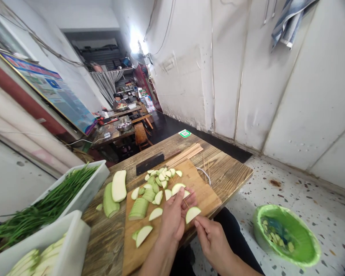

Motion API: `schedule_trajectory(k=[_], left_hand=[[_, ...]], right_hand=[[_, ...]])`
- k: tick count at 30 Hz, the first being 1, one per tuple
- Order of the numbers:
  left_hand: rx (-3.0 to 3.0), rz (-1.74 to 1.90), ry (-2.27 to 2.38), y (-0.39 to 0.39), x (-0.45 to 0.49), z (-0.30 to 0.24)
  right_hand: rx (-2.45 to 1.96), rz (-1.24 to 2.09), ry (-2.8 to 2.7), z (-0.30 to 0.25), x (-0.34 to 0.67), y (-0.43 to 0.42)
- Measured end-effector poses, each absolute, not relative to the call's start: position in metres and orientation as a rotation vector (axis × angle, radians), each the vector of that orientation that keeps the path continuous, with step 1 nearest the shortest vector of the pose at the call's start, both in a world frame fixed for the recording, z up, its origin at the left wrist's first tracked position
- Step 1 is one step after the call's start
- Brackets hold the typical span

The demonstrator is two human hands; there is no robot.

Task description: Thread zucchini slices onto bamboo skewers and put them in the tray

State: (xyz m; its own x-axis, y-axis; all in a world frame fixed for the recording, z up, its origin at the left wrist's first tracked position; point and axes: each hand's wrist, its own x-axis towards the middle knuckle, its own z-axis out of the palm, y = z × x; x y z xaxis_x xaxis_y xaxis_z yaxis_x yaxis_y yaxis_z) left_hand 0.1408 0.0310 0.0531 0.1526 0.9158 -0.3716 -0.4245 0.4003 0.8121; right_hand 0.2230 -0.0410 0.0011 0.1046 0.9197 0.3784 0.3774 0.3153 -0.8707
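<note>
My left hand [174, 214] is closed over the wooden cutting board [207, 199], pinching a pale green squash slice [178, 188] between thumb and fingers. My right hand [211, 235] is closed on a thin bamboo skewer that carries another half-moon slice [192, 214] at its tip. Several cut slices [159, 178] lie scattered on the board, beside a sliced squash section [138, 209]. Two peeled squash halves [115, 191] rest on the table left of the board.
A black cleaver [150, 163] and a bundle of bamboo skewers [186, 153] lie behind the board. White tubs hold green chives [50, 199] and skewered slices [37, 260]. A green-lined bin [287, 235] with scraps stands on the floor, right.
</note>
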Motion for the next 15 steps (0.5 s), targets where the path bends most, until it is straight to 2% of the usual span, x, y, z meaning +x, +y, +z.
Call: schedule_trajectory(k=[7, 15], left_hand=[[0.654, 0.964, 0.945, 0.023, 0.143, 0.054], [0.695, 1.080, 0.935, 0.053, 0.127, 0.066]], right_hand=[[-1.287, 0.611, -1.468, 0.005, 0.233, -0.037], [-1.255, 0.706, -1.545, 0.008, 0.235, -0.043]])
